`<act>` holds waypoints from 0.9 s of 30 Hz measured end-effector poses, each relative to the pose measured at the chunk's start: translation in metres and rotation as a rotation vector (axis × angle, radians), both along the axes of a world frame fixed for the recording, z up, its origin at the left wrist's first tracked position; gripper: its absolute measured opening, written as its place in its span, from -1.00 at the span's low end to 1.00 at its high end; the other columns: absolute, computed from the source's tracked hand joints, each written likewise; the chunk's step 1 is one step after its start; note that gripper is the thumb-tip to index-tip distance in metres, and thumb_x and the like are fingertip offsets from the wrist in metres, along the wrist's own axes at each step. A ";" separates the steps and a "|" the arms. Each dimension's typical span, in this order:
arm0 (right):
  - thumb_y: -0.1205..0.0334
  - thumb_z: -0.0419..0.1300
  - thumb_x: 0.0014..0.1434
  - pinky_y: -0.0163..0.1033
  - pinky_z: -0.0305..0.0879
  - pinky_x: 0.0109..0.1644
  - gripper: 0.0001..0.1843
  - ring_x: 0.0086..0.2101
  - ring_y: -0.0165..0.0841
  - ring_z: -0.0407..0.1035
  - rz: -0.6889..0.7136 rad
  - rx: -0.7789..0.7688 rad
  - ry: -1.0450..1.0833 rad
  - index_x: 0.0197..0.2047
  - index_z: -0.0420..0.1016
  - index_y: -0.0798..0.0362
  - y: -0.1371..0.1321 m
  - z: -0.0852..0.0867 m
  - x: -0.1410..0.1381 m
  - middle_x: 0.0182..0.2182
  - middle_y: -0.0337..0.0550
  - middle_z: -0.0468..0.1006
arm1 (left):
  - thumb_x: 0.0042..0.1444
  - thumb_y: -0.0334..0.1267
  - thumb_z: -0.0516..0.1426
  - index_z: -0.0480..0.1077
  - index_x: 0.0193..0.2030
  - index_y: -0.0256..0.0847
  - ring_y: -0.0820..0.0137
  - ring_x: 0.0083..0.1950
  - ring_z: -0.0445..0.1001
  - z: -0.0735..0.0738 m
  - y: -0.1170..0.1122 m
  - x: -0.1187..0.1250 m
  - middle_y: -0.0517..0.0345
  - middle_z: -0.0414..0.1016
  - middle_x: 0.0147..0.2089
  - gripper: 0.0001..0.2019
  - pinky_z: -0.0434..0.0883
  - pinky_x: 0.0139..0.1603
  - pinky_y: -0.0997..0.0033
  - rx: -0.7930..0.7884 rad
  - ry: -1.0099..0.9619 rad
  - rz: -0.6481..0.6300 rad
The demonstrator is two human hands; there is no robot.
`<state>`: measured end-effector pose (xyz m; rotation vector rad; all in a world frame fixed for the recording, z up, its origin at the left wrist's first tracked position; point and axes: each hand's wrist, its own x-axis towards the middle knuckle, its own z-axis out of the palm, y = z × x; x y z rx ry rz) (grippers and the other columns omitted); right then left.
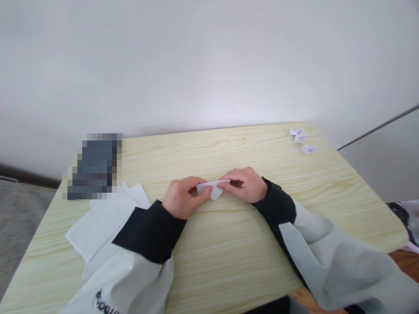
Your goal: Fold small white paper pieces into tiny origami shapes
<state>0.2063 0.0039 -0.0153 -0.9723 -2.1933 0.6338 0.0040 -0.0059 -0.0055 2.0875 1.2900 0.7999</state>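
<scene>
Left hand point(181, 199) and right hand point(248, 185) pinch small folded paper point(215, 192) at mid-bench point(225, 248). Creasing looks partway. Three folded pieces point(308, 149), seemingly finished, lie at far right; white sheets point(103, 222) at left appear unfolded.

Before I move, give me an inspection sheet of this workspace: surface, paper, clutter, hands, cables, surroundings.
Surface: pale wood-grain table.
Paper: small folded piece between the hands; loose sheets overlapping on the left, partly behind the left sleeve; three folded shapes near the far right corner.
Clutter: dark item at far left, pixelated, so I can't tell what it is.
Hands: left hand pinches the small piece's left end, right hand its right end.
Cables: nothing seen.
Surroundings: pale wall behind the table.
</scene>
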 end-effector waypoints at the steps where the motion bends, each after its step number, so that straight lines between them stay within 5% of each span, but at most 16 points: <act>1: 0.19 0.12 0.17 -0.45 0.14 -0.51 -0.75 -0.59 -0.54 0.30 0.004 0.016 -0.004 -0.38 0.55 0.14 0.000 0.000 0.000 -0.54 -0.19 0.54 | -0.02 -0.20 0.09 0.52 -0.39 -0.28 0.53 -0.54 0.33 0.000 -0.001 0.000 0.19 0.49 -0.52 -0.78 0.25 -0.53 0.58 0.008 0.004 0.008; 12: 0.17 0.11 0.19 -0.41 0.26 -0.38 -0.76 -0.46 -0.46 0.41 0.116 -0.068 0.011 -0.32 0.57 0.09 0.008 -0.001 0.008 -0.45 -0.18 0.60 | -0.07 -0.22 0.00 0.47 -0.49 -0.29 0.56 -0.62 0.24 0.010 0.009 -0.012 0.28 0.39 -0.62 -0.74 0.19 -0.60 0.60 -0.301 -0.054 -0.176; 20: 0.16 0.11 0.18 -0.44 0.21 -0.46 -0.72 -0.51 -0.49 0.36 0.047 -0.218 0.078 -0.33 0.55 0.17 0.009 0.002 0.011 -0.49 -0.18 0.56 | 0.00 -0.24 0.01 0.52 -0.30 -0.28 0.33 -0.27 0.51 0.006 0.011 -0.017 0.10 0.57 -0.38 -0.71 0.43 -0.19 0.40 -0.309 -0.250 -0.228; 27: 0.17 0.14 0.16 -0.45 0.13 -0.53 -0.74 -0.59 -0.55 0.26 -0.030 -0.121 0.072 -0.36 0.56 0.17 0.005 -0.001 0.006 -0.55 -0.20 0.53 | 0.03 -0.15 0.13 0.51 -0.21 -0.31 0.36 -0.33 0.49 -0.005 0.010 -0.012 0.04 0.57 -0.32 -0.71 0.40 -0.30 0.44 -0.161 -0.191 -0.123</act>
